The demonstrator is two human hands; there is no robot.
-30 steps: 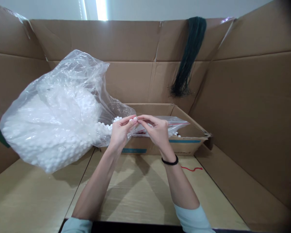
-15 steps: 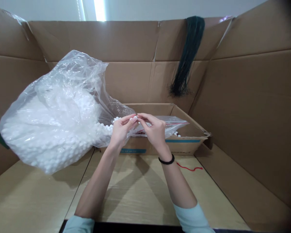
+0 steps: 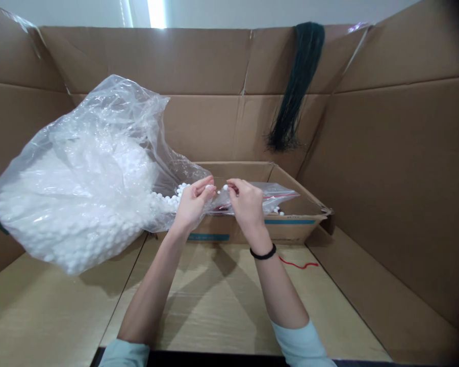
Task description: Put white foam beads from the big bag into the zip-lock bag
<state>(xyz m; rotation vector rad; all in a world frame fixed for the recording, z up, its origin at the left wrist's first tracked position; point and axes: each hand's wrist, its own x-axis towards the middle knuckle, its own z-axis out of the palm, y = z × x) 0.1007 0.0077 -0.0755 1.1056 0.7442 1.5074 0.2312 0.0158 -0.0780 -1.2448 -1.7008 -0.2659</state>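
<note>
My left hand (image 3: 193, 201) is closed in a pinch, with a small white ball (image 3: 208, 187) showing between thumb and fingers. My right hand (image 3: 247, 203) is closed too, a white foam-like ball (image 3: 225, 187) at its fingertips. A thin wire or thread (image 3: 220, 178) runs across the gap between both hands; which fingers grip it is hard to make out. Under the hands lies a clear zip bag (image 3: 270, 196). Loose white balls (image 3: 170, 201) spill from the mouth of a big clear plastic bag (image 3: 80, 193) to the left.
An open cardboard box (image 3: 286, 232) stands behind the hands, with a few small balls inside. A bundle of dark green wires (image 3: 298, 86) hangs over the cardboard wall (image 3: 199, 61). On the table (image 3: 214, 306) lies a red string (image 3: 298, 265).
My hands, which were together at the fingertips, have drawn apart, the right one moving slightly right. A white ball and the thin strand now show between them.
</note>
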